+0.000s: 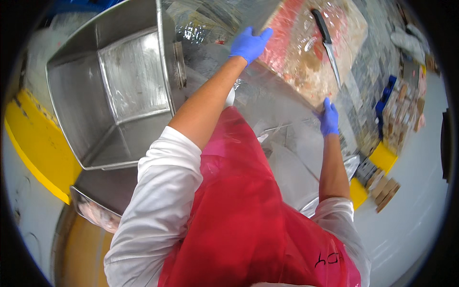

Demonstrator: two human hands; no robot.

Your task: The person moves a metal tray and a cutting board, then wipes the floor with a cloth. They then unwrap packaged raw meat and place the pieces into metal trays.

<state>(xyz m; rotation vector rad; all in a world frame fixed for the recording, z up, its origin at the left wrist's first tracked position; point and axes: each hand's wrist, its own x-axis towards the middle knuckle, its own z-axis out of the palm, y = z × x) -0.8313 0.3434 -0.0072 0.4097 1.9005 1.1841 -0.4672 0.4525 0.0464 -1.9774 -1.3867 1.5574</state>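
A large flat slab [306,52], mottled pink and tan under clear plastic film, fills the top of the view, slightly tilted. My left hand [251,45], in a blue glove, grips its left edge with the thumb held apart. At the near corner my right hand [329,118], gloved in blue too, has its fingers around the edge; part of them is hidden by the slab. A knife [329,48] with a black handle and a narrow steel blade lies on top of the film, its tip pointing toward my right hand.
Left of my arm stands a deep steel bin [86,95], with a lower steel container [103,189] below it. Yellow equipment [36,143] borders the bin. Stacked boxes [404,110] stand at the right, near a blue pallet [385,98]. Clear plastic sheeting [291,153] hangs before my red apron.
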